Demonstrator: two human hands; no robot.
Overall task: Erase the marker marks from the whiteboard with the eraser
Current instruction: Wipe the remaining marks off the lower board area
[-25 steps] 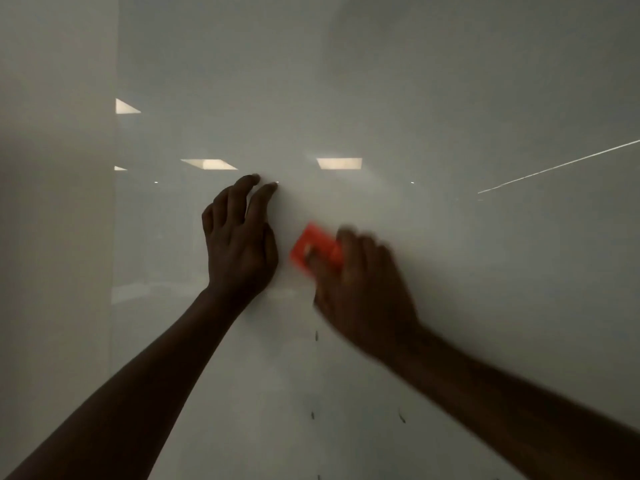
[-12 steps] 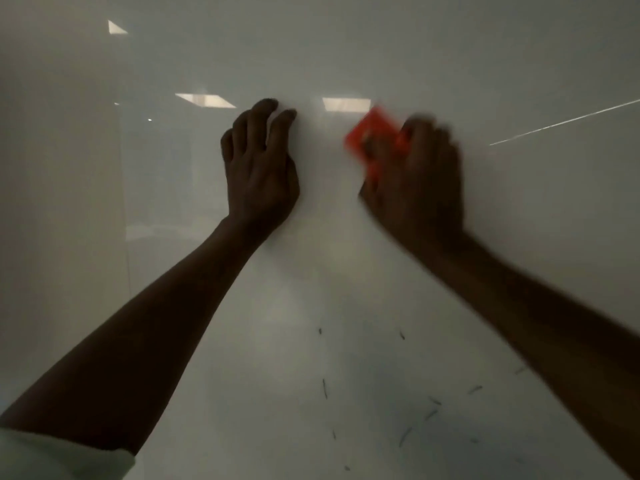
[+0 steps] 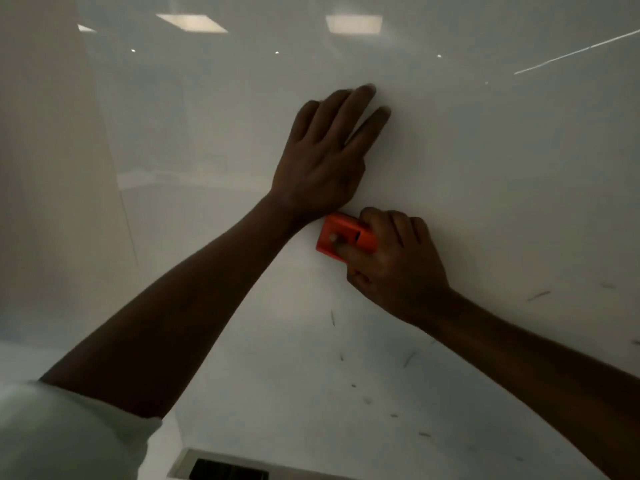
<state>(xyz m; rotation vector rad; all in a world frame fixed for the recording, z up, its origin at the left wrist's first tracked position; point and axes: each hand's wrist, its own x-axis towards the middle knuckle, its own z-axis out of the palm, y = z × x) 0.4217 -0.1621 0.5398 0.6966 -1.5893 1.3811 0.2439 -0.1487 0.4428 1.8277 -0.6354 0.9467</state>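
Note:
A glossy whiteboard [image 3: 485, 168] fills the view. My right hand [image 3: 398, 265] grips an orange eraser [image 3: 332, 237] and presses it flat against the board, just below my left wrist. My left hand [image 3: 329, 154] lies flat on the board above it, fingers stretched and pointing up to the right. Several short dark marker marks [image 3: 333, 318] are scattered on the board's lower part, below and to the right of the eraser.
The board's left edge [image 3: 128, 220] meets a plain wall [image 3: 41, 168]. At the bottom, a dark slot in a light frame [image 3: 228, 469] shows under the board. Ceiling lights reflect in the board's top.
My right hand has carried the eraser down and left, from beside my left hand's fingers to under its wrist. The view has tilted down, showing more marks.

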